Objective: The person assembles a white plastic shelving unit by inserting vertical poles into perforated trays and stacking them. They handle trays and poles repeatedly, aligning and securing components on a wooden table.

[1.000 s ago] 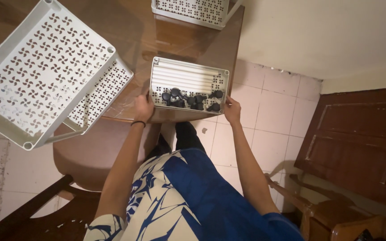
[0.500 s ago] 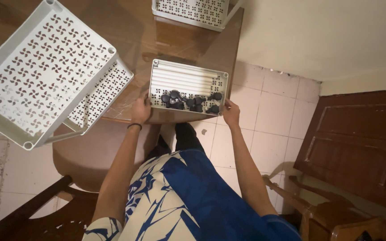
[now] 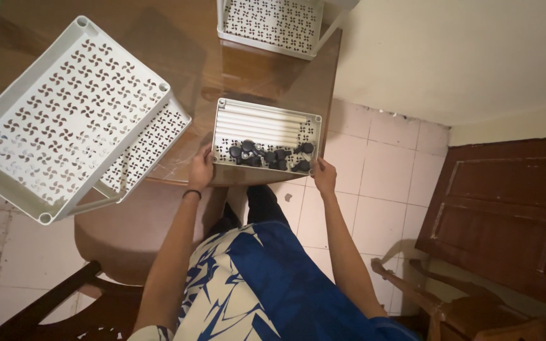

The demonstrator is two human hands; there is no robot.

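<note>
At the far left of the frame sits a large white perforated shelf unit (image 3: 64, 120), two tiers joined by corner posts, tilted diagonally on the brown wooden table (image 3: 184, 57). Its lower tier juts out toward the centre, near your left hand but apart from it.

Below it, at lower left, a round brown chair seat (image 3: 127, 227) and dark wooden chair frame (image 3: 52, 303) show under the table edge.

Your left hand (image 3: 201, 169), with a dark band at the wrist, grips the near left corner of the small white tray (image 3: 266, 112); fingers are curled on the rim, thumb side against the wall.

The tray lies at centre frame, flat on the table's near edge, long side across the frame. Inside it, white tubes (image 3: 260, 123) lie in a row along the far half, and black caster wheels (image 3: 270, 155) are heaped along the near half.

Your right hand (image 3: 324, 175) grasps the near right corner of the same tray, fingers closed on the rim.

At top centre, a second white perforated tray (image 3: 273, 19) is partly cut off by the frame edge, well apart from the held one.

At right: pale tiled floor (image 3: 380, 189), then a dark brown panelled door (image 3: 507, 215). Lower right shows another wooden chair (image 3: 450, 309).
</note>
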